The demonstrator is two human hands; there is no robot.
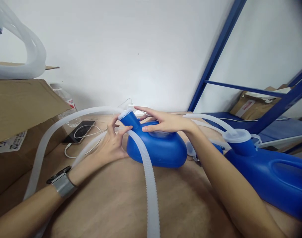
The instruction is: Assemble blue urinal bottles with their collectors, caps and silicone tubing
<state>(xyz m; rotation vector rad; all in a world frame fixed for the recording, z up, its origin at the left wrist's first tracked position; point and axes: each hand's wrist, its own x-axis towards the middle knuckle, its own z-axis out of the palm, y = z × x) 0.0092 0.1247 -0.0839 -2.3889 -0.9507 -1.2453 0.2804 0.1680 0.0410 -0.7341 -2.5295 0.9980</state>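
A blue plastic bottle (161,150) lies on the brown-covered table, its neck tilted up to the left with a whitish cap (125,114) on it. Around the neck, my left hand (113,142) has its thumb and fingers on either side. My right hand (163,120) rests on top of the bottle near its handle, fingers stretched out to the left and spread. A translucent ribbed hose (147,168) curves from beside my left thumb down the front of the bottle. Another stretch of hose (59,124) arches from the cap to the left.
On the right lies a second blue bottle (262,172) with a hose in its cap. At the left are a cardboard box (22,109), a phone (79,131) with a white cable and a clear bottle (64,96). A blue metal rack (216,49) stands behind right.
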